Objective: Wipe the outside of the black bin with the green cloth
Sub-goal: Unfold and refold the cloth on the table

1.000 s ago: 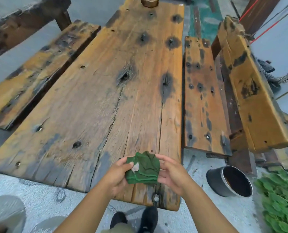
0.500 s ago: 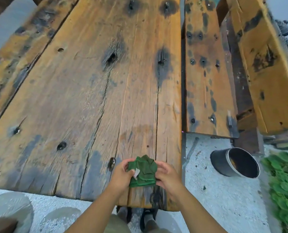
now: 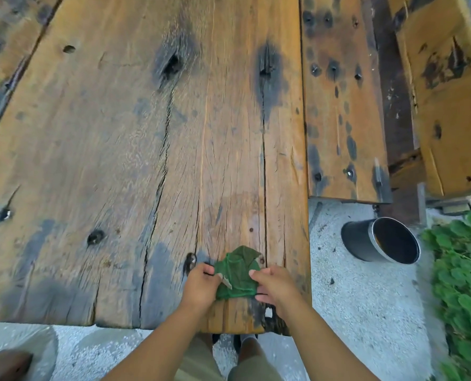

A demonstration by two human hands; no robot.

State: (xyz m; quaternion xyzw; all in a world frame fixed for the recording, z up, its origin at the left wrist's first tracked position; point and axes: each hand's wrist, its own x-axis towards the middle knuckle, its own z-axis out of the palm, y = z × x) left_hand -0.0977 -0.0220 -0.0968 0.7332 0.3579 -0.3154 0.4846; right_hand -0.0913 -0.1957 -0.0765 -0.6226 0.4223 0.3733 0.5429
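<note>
A folded green cloth (image 3: 238,272) with a small white tag sits between both hands over the near end of the wooden table (image 3: 152,166). My left hand (image 3: 201,284) grips its left edge and my right hand (image 3: 274,284) grips its right edge. The black bin (image 3: 381,240) lies on its side on the gravel ground to the right, its open mouth facing right and toward me, about an arm's length from the cloth.
A wooden bench (image 3: 341,100) runs along the table's right side, with a thick plank (image 3: 448,92) leaning beyond it. Green leafy plants (image 3: 465,284) grow at the right edge by the bin. My feet stand below the table's near end.
The view has tilted down and closer to the table. Both hands keep hold of the cloth and have lowered it toward the table's near end.
</note>
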